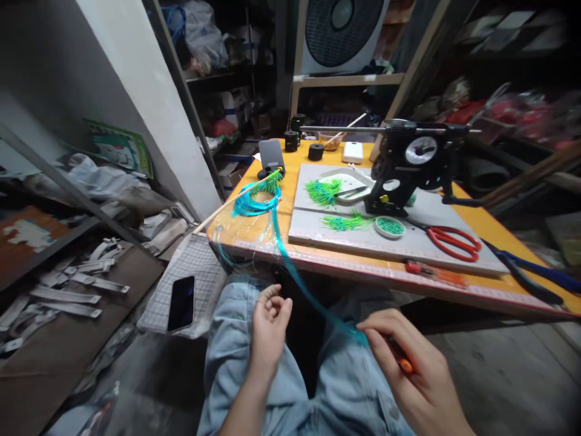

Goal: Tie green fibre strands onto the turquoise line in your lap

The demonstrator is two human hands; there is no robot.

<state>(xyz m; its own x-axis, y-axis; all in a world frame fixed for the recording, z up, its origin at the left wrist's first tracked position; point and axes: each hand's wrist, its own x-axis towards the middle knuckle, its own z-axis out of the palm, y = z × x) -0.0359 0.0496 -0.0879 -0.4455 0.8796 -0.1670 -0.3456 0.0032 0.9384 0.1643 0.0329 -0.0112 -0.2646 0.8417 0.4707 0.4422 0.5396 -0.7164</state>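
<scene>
A long bundle of thin blue strands (299, 281) runs from a blue coil (254, 200) on the table down over my lap. My right hand (411, 360), above my right thigh, is closed on the free end of the bundle. A slim tool with an orange tip (405, 365) is also tucked in this hand; its kind is mostly hidden. My left hand (270, 324) is over my left thigh, its fingers loosely curled, and I see nothing in them. It is apart from the strands. A thin wooden stick (227, 203) with a green bristly tip lies across the coil.
On the grey board (313, 233) are green bristly tufts (323, 192), a dish of green beads (389, 227), red-handled scissors (454, 242) and a black cranked device (394, 163). Dark-blue-handled pliers (526, 272) lie at the right. A phone (181, 303) rests on checked cloth at my left.
</scene>
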